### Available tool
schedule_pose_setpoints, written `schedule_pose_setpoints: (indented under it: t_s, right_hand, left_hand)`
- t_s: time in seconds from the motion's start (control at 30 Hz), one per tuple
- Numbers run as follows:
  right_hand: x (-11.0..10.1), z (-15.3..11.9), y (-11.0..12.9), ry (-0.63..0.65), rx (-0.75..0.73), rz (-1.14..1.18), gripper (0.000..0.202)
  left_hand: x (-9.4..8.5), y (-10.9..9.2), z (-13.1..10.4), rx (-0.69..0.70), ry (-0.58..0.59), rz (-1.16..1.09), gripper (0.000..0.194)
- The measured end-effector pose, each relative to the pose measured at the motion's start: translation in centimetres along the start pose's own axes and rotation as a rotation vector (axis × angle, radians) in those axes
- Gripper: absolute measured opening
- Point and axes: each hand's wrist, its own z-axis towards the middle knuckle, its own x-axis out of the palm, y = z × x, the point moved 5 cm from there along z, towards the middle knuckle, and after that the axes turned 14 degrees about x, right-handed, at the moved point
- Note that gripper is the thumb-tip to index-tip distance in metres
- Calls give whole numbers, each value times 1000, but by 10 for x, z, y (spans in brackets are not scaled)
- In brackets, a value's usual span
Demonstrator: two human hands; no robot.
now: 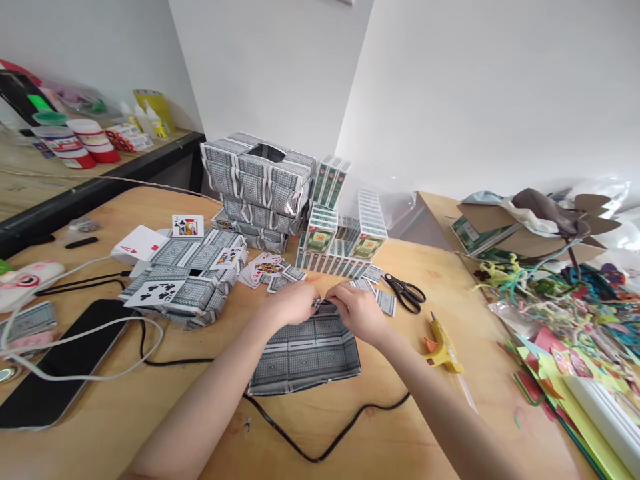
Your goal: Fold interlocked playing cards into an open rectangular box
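A shallow open box made of playing cards, grey card backs showing, lies on the table in front of me. My left hand and my right hand meet at its far edge, fingers pinched on the rim close together. Whether a loose card is also between the fingers is hidden. Just beyond the hands lie loose playing cards, some face up. Black-handled scissors and a yellow glue gun rest to the right of my right hand.
At left sits a closed card-covered box, with a phone and white cable nearby. Stacked card-made boxes and card packs stand behind. A black cord loops in front. Craft scraps pile up at right.
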Motion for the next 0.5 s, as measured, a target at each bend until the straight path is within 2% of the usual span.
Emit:
schedule_pose_setpoints:
  t_s: [0.13, 0.5]
  right_hand:
    - [-1, 0, 3, 0, -47, -67, 22]
    - [1, 1, 8, -39, -134, -268, 22]
  left_hand:
    - [3, -5, 5, -30, -44, 93, 15]
    - [-2, -14, 6, 9, -35, 163, 16]
